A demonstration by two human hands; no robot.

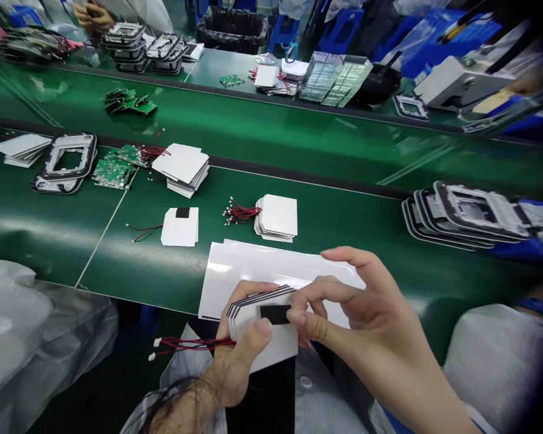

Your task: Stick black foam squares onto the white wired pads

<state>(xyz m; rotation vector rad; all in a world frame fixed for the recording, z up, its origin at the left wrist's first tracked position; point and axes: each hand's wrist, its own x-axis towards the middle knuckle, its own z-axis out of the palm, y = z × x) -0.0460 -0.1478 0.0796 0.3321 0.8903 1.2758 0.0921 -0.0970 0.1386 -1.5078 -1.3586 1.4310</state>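
My left hand (235, 361) grips a small stack of white square panels (278, 348), its thumb pressed on the top one and the fingers underneath. Red and black wires (190, 344) with white connectors trail left from the stack. A black adhesive strip (275, 314) lies across the upper part of the top panel. With thumb and forefinger, my right hand (366, 313) pinches the strip's right end at the panel's edge; the other fingers are raised. Beneath the hands, glossy white sheets (248, 265) rest on the green work surface. Just beyond lies a single wired panel (180, 232) with a black strip.
Ahead stand a wired panel stack (278, 214) and another white stack (183, 163), with green circuit boards (115, 169) alongside. Frames lie at left (67, 160) and are stacked at right (466, 214). A green conveyor belt (262, 129) runs behind. A co-worker's hand (93, 17) shows at far left.
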